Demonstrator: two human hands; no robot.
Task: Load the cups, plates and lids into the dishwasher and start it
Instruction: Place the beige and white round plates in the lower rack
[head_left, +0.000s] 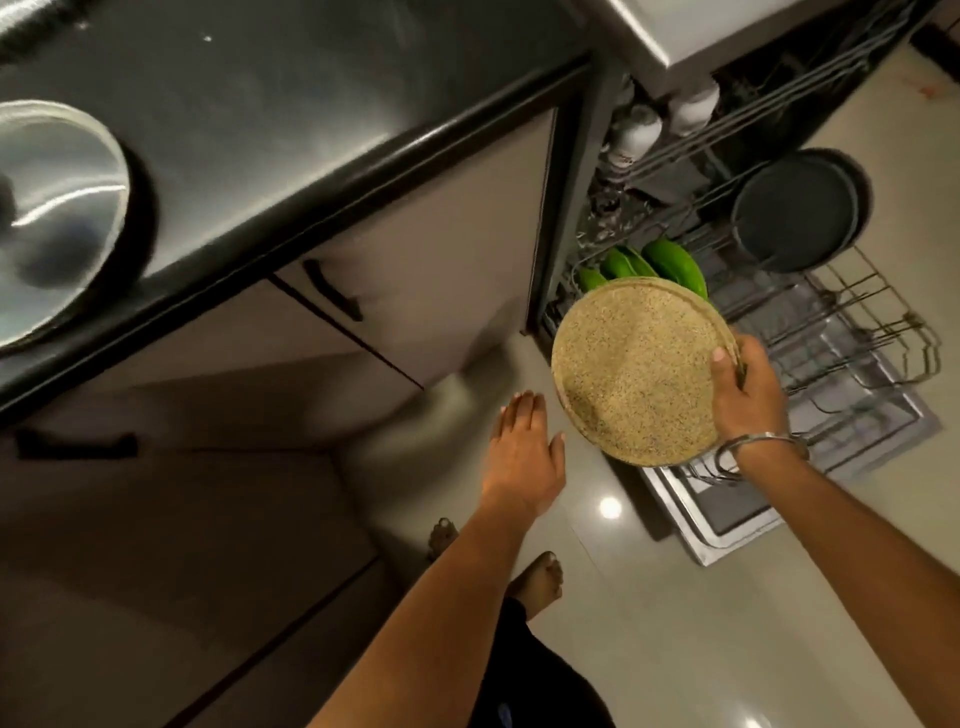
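My right hand (745, 392) grips the right rim of a round speckled tan plate (634, 374), thumb on its face, and holds it tilted above the near end of the dishwasher's lower rack (857, 338). My left hand (522, 452) hovers with straight fingers just left of the plate, holding nothing. Green plates (660, 262) stand in the rack behind the tan one. Two dark grey plates (797, 210) stand further back on the right. White cups (660, 119) sit in the upper rack.
The open dishwasher door (727, 514) lies flat over the tiled floor. A steel lid (57, 218) rests on the dark counter (311, 104) at left. Cabinet doors with black handles (332, 291) run below the counter. My bare feet (535, 577) stand by the door.
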